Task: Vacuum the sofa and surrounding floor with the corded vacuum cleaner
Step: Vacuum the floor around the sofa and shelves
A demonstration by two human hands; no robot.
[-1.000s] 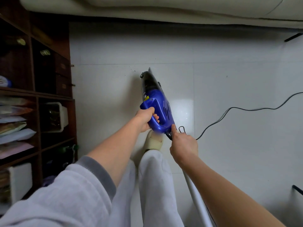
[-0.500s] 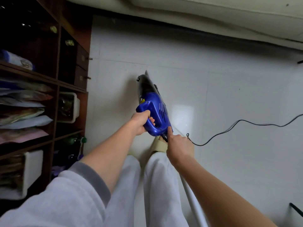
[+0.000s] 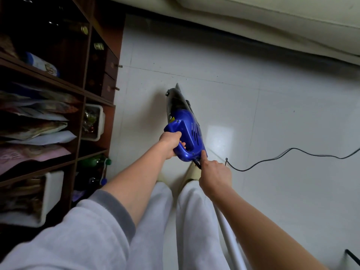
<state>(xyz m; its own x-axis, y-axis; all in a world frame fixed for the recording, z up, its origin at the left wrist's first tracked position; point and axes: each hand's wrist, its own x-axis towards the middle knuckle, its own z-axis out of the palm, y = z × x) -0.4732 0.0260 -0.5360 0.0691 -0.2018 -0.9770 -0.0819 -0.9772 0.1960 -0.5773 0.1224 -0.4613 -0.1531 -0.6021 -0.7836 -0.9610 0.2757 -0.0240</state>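
A: Where is the vacuum cleaner?

B: Middle of the frame, above the white floor, dark nozzle pointing toward the sofa along the top edge.

A: And the hands?

B: The left hand is wrapped around the blue handle. The right hand sits at the rear end, thumb on the body, seemingly curled round the cord, which trails off right.

A: On the left?

B: A wooden shelf.

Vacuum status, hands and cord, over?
Left hand grips blue vacuum handle. Right hand holds cord at its base. Cord trails across floor, right.
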